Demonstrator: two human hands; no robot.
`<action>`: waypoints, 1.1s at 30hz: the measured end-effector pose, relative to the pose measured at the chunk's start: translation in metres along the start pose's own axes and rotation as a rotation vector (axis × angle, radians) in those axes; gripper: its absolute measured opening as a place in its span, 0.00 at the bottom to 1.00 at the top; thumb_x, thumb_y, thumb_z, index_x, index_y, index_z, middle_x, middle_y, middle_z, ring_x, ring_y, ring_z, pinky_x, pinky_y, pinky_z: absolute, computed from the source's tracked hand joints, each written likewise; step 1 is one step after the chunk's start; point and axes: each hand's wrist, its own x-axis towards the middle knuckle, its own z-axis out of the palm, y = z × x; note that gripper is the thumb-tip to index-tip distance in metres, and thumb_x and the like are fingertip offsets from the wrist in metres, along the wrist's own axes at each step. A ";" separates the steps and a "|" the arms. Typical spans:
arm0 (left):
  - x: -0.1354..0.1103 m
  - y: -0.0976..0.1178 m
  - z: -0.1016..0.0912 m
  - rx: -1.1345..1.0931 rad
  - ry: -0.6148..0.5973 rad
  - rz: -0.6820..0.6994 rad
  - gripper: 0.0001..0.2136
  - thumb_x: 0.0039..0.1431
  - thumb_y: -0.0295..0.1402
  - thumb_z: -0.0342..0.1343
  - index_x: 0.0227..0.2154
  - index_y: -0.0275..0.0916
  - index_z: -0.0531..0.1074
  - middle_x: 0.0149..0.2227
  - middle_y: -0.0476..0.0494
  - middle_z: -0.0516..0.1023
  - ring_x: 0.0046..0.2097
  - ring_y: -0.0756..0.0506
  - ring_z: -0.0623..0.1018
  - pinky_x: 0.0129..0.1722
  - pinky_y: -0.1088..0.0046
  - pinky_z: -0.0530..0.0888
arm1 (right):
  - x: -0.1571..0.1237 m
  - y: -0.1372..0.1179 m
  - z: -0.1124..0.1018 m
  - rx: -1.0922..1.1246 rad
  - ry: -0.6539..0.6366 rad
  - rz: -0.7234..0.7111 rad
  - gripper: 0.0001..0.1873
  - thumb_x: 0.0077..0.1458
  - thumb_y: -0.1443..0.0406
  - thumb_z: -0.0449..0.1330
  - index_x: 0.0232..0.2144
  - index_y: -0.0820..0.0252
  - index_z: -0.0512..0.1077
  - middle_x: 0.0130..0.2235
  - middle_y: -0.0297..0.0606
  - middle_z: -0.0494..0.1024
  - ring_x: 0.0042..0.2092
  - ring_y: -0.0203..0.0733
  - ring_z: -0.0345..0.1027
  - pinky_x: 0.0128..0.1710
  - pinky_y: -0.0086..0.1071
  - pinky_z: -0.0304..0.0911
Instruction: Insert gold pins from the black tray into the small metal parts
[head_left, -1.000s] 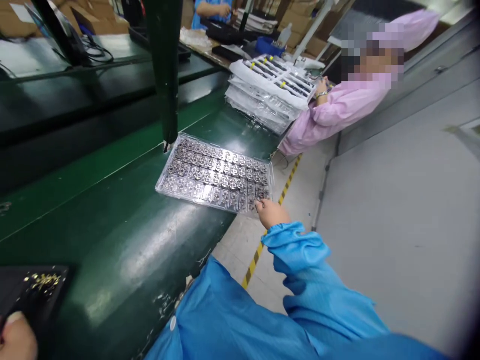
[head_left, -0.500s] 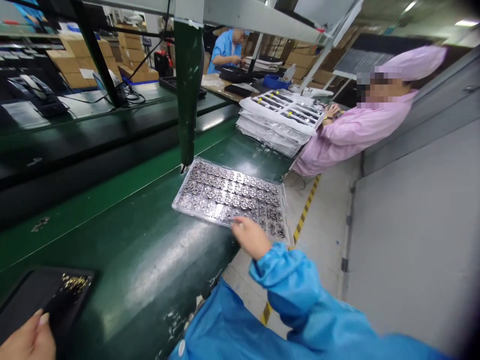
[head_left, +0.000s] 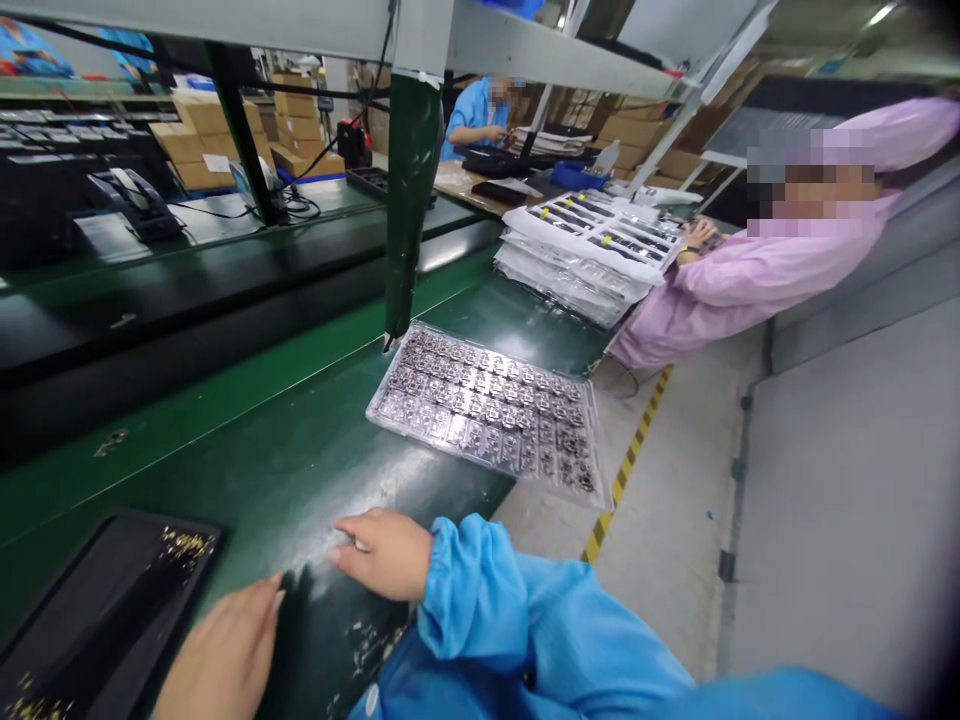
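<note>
My left hand [head_left: 229, 645] is over the green bench beside a black tray [head_left: 97, 590]. Its thumb and finger are pressed together; whatever may be between them is too small to make out. Small gold-coloured pieces [head_left: 187, 545] lie in the tray's far corner, with more at its near end. Close to the left hand, my right hand [head_left: 386, 553] has thumb and forefinger curled toward each other, and a tiny pale or metallic bit shows at the tips. Beyond it lies a clear plastic tray [head_left: 454, 432] with rows of small metal parts [head_left: 491, 385], touched by neither hand.
A green post [head_left: 414, 200] rises from the bench behind the clear tray. Stacked white trays [head_left: 577, 260] stand farther along, beside a co-worker in pink [head_left: 720, 300]. Another person in blue [head_left: 472, 115] sits at the back. The bench's right edge borders the floor [head_left: 667, 480].
My right hand has come back from the clear tray's near edge toward my left hand. My left hand has moved right, off the black tray. The view has shifted a little.
</note>
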 end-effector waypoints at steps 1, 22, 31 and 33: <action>0.001 0.007 0.003 -0.027 -0.029 0.005 0.15 0.53 0.33 0.45 0.43 0.56 0.64 0.34 0.53 0.76 0.36 0.46 0.75 0.35 0.68 0.75 | -0.003 -0.002 -0.004 0.079 -0.031 -0.045 0.27 0.51 0.50 0.44 0.50 0.54 0.62 0.43 0.39 0.73 0.46 0.44 0.65 0.44 0.32 0.60; 0.000 0.026 0.011 0.041 -0.077 0.055 0.14 0.56 0.37 0.40 0.33 0.50 0.72 0.31 0.54 0.77 0.32 0.48 0.76 0.31 0.74 0.75 | -0.024 0.004 0.005 0.102 -0.184 0.017 0.17 0.53 0.56 0.45 0.35 0.51 0.72 0.34 0.31 0.77 0.38 0.36 0.69 0.37 0.27 0.59; 0.008 0.074 0.015 -0.003 -0.088 0.063 0.14 0.58 0.32 0.38 0.34 0.40 0.71 0.30 0.49 0.77 0.30 0.51 0.75 0.31 0.76 0.72 | -0.036 0.011 0.024 0.555 -0.233 0.424 0.15 0.48 0.54 0.51 0.30 0.55 0.72 0.25 0.30 0.72 0.24 0.30 0.62 0.24 0.24 0.59; 0.007 0.082 0.019 -0.036 -0.070 0.043 0.13 0.58 0.30 0.39 0.32 0.38 0.70 0.27 0.48 0.76 0.28 0.50 0.74 0.30 0.75 0.71 | -0.039 0.014 0.031 0.798 -0.264 0.556 0.14 0.47 0.55 0.53 0.30 0.58 0.70 0.26 0.31 0.71 0.20 0.28 0.58 0.17 0.22 0.54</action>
